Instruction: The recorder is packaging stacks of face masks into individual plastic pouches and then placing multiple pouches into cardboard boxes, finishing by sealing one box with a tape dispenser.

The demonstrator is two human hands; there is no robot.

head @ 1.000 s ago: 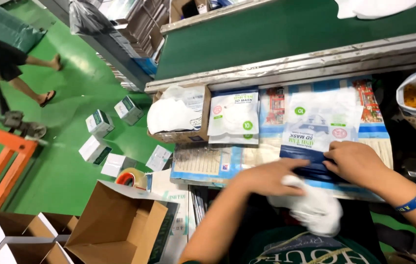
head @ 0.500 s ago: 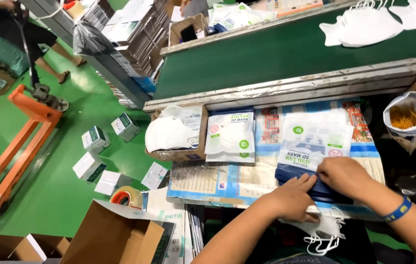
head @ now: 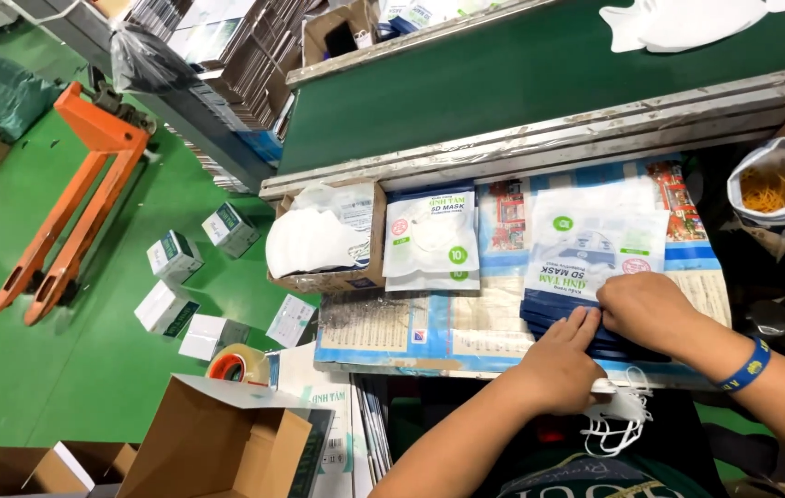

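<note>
A stack of blue-and-white flat pouches lies on the paper-covered work shelf in front of me. My right hand, with a blue wristband, pinches the near edge of the top pouch. My left hand rests beside it, fingertips on the same edge. A white face mask with ear loops hangs from under my left palm, mostly hidden by the hand.
A cardboard box of white masks and a pile of filled pouches sit to the left. Behind runs a green conveyor belt carrying white masks. Bag of yellow strips right. Orange pallet jack, small boxes, tape roll, open carton on the floor.
My left hand has moved up to the pouch edge next to my right hand, and the mask now hangs lower and more hidden. The view has tilted toward the floor on the left.
</note>
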